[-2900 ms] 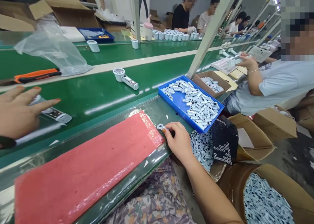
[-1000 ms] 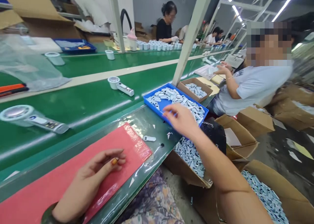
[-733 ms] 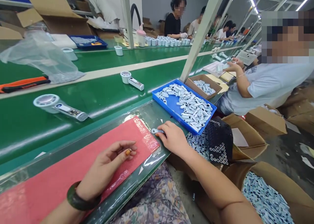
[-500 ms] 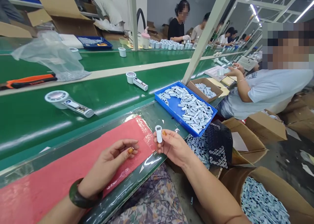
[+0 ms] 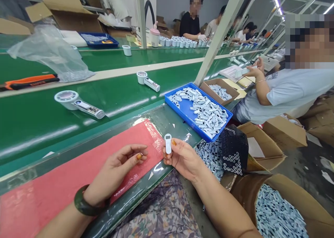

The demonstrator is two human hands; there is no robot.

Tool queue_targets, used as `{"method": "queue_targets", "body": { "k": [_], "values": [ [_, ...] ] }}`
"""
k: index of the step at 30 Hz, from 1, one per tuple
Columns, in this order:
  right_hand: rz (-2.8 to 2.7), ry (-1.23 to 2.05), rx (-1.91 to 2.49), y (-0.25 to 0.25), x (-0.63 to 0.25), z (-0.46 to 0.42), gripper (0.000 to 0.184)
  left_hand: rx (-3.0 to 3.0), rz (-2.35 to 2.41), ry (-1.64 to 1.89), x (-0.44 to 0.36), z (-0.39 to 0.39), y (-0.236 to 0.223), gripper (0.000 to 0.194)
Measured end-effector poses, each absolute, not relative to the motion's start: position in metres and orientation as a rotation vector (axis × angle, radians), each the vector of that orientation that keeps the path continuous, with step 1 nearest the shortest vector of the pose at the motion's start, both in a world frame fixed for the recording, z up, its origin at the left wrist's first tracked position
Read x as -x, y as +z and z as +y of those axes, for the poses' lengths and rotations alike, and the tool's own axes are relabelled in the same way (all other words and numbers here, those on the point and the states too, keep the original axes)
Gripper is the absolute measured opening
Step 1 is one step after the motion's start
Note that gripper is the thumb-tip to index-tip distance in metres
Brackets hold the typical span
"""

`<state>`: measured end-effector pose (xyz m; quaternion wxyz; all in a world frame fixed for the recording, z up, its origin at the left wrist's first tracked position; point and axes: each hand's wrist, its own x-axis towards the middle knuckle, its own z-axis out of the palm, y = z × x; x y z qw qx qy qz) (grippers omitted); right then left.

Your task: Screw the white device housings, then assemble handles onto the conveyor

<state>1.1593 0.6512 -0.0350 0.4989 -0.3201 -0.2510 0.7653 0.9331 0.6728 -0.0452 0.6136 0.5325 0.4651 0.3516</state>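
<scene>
My right hand (image 5: 182,158) pinches a small white plastic cover (image 5: 168,144) between thumb and fingers. The cover stands upright, with a dark-rimmed window near its rounded top. Over the red mat (image 5: 86,168), my left hand (image 5: 122,165) is loosely curled, thumb and fingertips apart, with nothing visible in it. Just beyond my right hand sits a blue tray (image 5: 180,113) of many similar white covers. Two white devices, each with a round head and a handle, lie on the green belt: a nearer one (image 5: 78,102) and a farther one (image 5: 147,81).
A metal post (image 5: 219,40) rises behind the tray. A small carton (image 5: 221,88) of parts stands beside it. Orange-handled pliers (image 5: 31,81) and a plastic bag (image 5: 52,54) lie far left. A co-worker (image 5: 287,92) sits at right, above a large carton (image 5: 242,196) of covers.
The two round-headed devices have shifted slightly right along the belt. The cover in my right hand has turned a little more upright. My left hand has hardly moved.
</scene>
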Motion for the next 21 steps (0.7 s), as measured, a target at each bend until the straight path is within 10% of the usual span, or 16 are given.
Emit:
{"method": "queue_targets", "body": {
  "k": [21],
  "values": [
    [-1.051, 1.583, 0.983, -0.043, -1.144, 0.650, 0.055, -1.015, 0.861, 0.719, -0.973, 0.682, -0.023, 0.032]
  ]
}}
